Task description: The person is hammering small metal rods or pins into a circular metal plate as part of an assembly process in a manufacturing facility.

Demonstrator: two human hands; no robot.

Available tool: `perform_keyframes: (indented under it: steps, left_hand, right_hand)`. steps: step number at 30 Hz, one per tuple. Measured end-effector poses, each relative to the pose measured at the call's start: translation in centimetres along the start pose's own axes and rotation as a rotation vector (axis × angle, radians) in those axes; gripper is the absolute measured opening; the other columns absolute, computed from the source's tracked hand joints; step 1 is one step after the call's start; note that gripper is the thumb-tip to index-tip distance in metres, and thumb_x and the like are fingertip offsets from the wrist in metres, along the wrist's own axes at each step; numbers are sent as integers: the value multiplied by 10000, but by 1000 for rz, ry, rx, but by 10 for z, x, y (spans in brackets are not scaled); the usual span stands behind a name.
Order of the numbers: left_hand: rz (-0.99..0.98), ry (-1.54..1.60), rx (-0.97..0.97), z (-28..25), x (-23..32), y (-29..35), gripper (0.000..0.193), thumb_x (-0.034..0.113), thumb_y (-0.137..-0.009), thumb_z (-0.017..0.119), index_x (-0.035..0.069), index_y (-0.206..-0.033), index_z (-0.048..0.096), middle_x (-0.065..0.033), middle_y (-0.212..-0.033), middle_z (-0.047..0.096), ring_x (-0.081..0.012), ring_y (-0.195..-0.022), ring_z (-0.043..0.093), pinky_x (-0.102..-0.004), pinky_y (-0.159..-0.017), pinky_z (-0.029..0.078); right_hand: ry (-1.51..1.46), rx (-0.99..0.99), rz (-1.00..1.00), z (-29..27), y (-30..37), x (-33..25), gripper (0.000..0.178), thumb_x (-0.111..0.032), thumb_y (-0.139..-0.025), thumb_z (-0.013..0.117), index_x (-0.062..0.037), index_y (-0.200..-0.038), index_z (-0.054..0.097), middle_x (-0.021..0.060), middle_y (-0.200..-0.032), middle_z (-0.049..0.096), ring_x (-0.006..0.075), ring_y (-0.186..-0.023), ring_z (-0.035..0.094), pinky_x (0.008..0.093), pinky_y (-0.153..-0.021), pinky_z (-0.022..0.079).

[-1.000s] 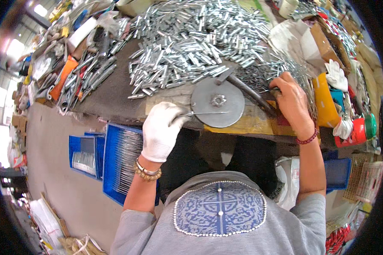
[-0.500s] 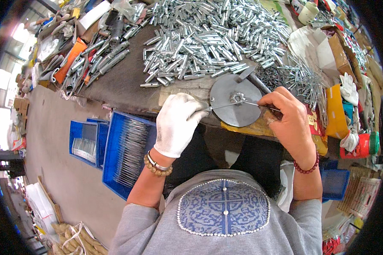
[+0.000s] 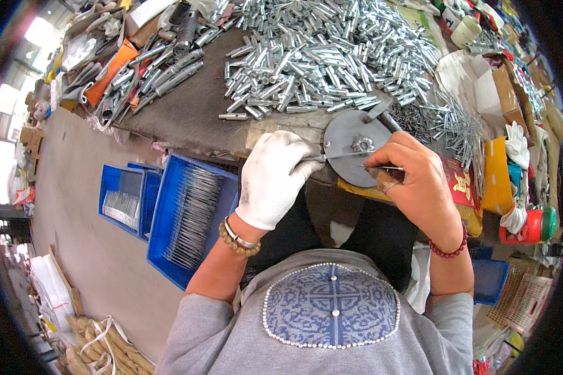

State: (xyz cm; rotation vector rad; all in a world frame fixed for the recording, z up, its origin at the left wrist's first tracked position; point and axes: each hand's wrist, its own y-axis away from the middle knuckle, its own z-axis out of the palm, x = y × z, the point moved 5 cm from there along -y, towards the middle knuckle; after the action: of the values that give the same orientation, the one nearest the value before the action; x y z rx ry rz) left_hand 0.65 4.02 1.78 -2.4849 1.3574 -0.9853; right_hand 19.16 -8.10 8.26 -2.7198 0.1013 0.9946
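Note:
My left hand, in a white glove, pinches the end of a slim metal tube, from which a thin rod points right over a round grey metal plate. My bare right hand is closed on a thin metal rod near the plate's right edge; a tan wrapping covers one fingertip. On the plate sits a small toothed metal ring. A hammer rests at the plate's far right edge, its handle running behind my right hand.
Beyond the plate spreads a heap of short silver tubes. Dark screws and thin metal pins lie at its right. Tools crowd the far left. Blue bins with metal rods stand left of my legs. A red jar is at right.
The view has shifted slightly. Both hands have come a little nearer me relative to the plate, and the thin rod has moved off the toothed ring to its near side.

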Motion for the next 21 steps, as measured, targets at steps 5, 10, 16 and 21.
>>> perform_keyframes:
  steps: [5, 10, 16, 21]
  left_hand:
    - [10, 200, 25, -15, 24, 5, 320, 137, -802, 857, 83, -1108, 776, -117, -1090, 719, -294, -1042, 673, -392, -914, 546]
    - [-219, 514, 9, -4, 37, 17, 261, 24, -829, 806, 32, -1079, 730, -156, -1041, 716, -348, -953, 706, -381, -834, 563]
    - [-660, 1041, -2, -10, 13, 26, 186, 97, -1011, 722, -29, -1137, 774, -46, -969, 772, -82, -851, 683, -250, -724, 545]
    - [-555, 928, 102, -13, -10, 6, 225, 149, -1032, 729, -23, -1176, 755, -58, -1000, 767, -88, -798, 661, -249, -718, 536]
  right_hand:
    - [7, -17, -59, 10, -11, -21, 227, 17, -769, 731, -16, -986, 678, 165, -943, 637, 393, -896, 661, 459, -792, 530]
    - [-242, -76, -61, 27, -13, -35, 261, -6, -805, 743, -32, -1057, 680, 158, -967, 653, 368, -873, 674, 443, -783, 536]
    - [-203, 63, 110, 26, 2, -10, 334, -5, -818, 758, -57, -1145, 721, 128, -1053, 667, 328, -904, 692, 422, -804, 557]
    - [82, 226, -17, 41, 7, 13, 354, 40, -795, 719, -73, -1131, 738, 105, -1064, 658, 336, -954, 686, 439, -831, 567]
